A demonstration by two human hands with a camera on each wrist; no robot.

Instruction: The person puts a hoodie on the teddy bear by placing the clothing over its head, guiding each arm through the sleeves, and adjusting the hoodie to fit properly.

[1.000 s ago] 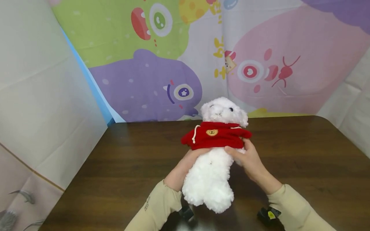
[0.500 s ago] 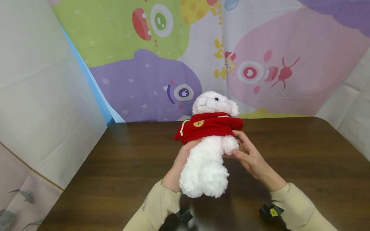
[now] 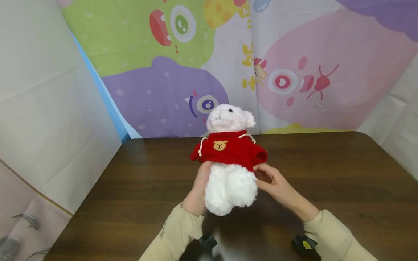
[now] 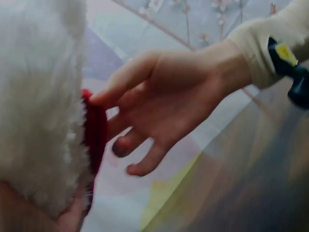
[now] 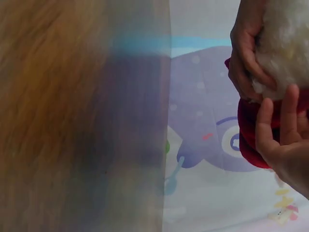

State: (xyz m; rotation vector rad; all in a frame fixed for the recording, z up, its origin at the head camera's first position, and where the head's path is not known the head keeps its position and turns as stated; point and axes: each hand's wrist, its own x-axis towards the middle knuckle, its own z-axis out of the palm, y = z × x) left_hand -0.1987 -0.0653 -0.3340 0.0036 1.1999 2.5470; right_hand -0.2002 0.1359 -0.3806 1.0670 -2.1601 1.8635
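A white plush toy with dark eyes wears a red hoodie that has white drawstrings and a bear-face patch. My left hand grips the toy's lower body from the left, its fingers mostly hidden behind the fur. At the hoodie's right hem, my right hand pinches the cloth between thumb and index finger. The left wrist view shows the red hem at those fingertips, with the other fingers loosely bent. The right sleeve opening faces outward, and no paw shows in it.
Beneath the toy lies a dark wooden table. A cartoon-printed cloth hangs behind its far edge, and a pale panel stands at the left. Black wrist devices sit below the sleeves.
The toy has shifted left and tilted. My right hand has gone from its side to its right paw, then to the hoodie hem. The paw is out of sight and the hem hangs lower.
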